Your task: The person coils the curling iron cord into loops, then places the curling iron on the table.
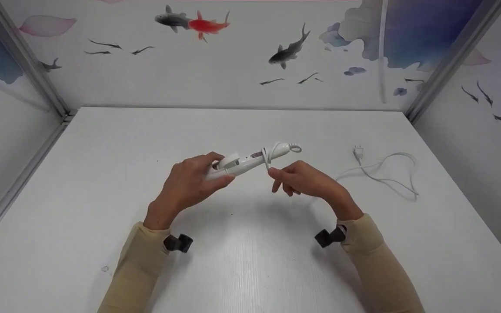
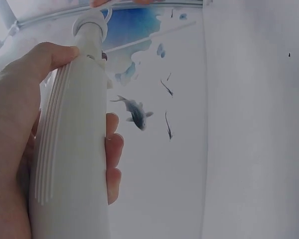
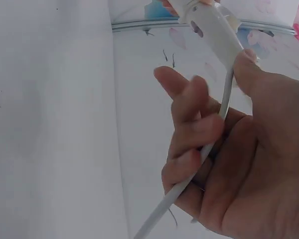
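My left hand grips a white wand-shaped corded appliance, which looks like a hair styling iron, raised above the table. In the left wrist view, the thumb lies along its ribbed body and the fingers wrap round the far side. A small switch shows near its narrow end, where loops of white power cord encircle the handle. Just below that end, my right hand holds the cord. Seen from the right wrist, the cord runs across the palm under curled fingers, with the thumb at the handle.
The cord's free length lies in a loose loop on the white table at the right, ending in a two-pin plug. Walls printed with fish enclose the back and sides of the table.
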Tool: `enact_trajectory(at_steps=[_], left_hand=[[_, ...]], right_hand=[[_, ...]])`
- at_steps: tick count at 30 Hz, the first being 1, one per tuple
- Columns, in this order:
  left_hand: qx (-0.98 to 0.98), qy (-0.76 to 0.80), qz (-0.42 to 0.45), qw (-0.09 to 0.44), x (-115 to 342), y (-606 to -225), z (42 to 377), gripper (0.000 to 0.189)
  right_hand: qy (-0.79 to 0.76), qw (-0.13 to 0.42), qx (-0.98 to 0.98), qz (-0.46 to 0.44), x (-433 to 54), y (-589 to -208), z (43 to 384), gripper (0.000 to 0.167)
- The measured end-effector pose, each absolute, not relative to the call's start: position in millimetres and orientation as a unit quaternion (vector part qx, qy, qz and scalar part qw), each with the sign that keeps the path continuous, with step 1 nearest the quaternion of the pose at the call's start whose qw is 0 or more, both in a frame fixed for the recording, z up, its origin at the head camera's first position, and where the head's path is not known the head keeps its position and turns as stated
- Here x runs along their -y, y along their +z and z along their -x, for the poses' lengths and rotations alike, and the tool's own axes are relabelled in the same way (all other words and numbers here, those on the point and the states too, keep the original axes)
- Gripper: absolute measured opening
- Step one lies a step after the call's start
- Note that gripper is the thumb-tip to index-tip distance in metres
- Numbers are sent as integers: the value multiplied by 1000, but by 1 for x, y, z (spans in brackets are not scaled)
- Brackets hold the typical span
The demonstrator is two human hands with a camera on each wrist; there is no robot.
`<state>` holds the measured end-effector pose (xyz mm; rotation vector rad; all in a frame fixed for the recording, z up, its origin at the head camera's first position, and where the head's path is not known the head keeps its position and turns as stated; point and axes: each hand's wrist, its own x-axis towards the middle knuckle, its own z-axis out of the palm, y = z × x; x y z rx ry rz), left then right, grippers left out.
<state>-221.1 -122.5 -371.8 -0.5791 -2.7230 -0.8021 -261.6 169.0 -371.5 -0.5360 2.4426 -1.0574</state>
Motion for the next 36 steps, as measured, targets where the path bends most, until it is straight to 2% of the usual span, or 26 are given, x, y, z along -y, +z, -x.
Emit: enact_trajectory(at_steps=[11, 14, 17, 20, 26, 32, 36], left_hand=[[938, -269, 202, 81, 124, -373, 222, 45], [935, -281, 201, 75, 124, -373, 222, 44], [931, -300, 199, 66, 124, -373, 222, 42], [928, -307, 205, 48, 123, -373, 222, 40], [930, -294, 220, 26, 122, -377, 222, 38], [925, -299, 235, -6, 121, -377, 219, 39], [917, -305, 257, -25, 118, -376, 218, 39]], right_hand=[[-419, 202, -857, 221, -177, -393, 279, 24], [-428, 210, -857, 197, -183, -397, 284, 28], [-438, 219, -859, 149, -189, -402, 289, 40], [-452, 217, -858, 115, -192, -405, 292, 41], [-463, 163, -863, 121, -191, -402, 293, 18], [-491, 153, -851, 111, -188, -396, 290, 9], [-475, 146, -859, 121, -188, -390, 286, 14]])
